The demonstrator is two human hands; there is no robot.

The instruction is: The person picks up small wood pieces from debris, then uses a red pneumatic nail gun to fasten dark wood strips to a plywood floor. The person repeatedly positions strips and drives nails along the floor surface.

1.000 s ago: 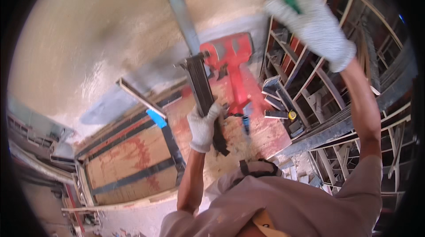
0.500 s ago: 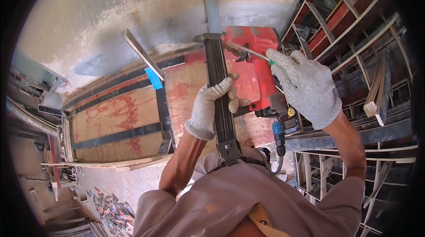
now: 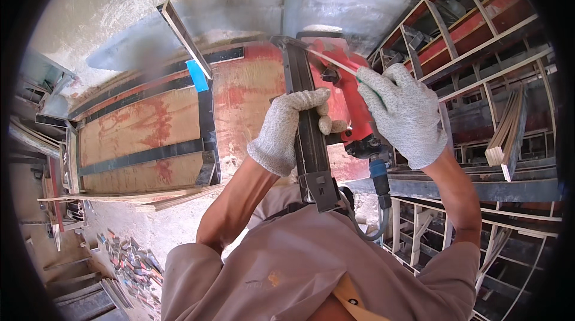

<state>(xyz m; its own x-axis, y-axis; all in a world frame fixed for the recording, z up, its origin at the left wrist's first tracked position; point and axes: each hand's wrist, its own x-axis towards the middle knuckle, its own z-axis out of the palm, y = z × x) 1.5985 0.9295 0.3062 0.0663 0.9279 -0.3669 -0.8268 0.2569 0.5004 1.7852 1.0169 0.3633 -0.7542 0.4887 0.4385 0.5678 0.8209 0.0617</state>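
A red pneumatic nail gun (image 3: 357,108) with a long black magazine (image 3: 312,147) is held up in front of my body. My left hand (image 3: 283,126), in a grey knitted glove, wraps round the magazine with the thumb across it. In my gloved right hand (image 3: 407,116) is a thin screwdriver (image 3: 336,63); a little green handle shows under the fingers. Its shaft slants up and left across the gun, and the tip is close to the nose end. Whether the tip touches cannot be made out. A blue and black air hose fitting (image 3: 379,178) hangs from the grip.
Behind the gun lies a stained plywood panel (image 3: 141,129) with dark battens. An upright strip with blue tape (image 3: 196,75) leans near it. Wooden frames (image 3: 443,33) and bundled strips (image 3: 506,132) stand at right. Scrap offcuts (image 3: 129,267) litter the floor at lower left.
The nail gun has tilted slightly and sits a little lower in view. My right hand and the screwdriver have shifted left and down, while my left hand keeps its grip on the magazine.
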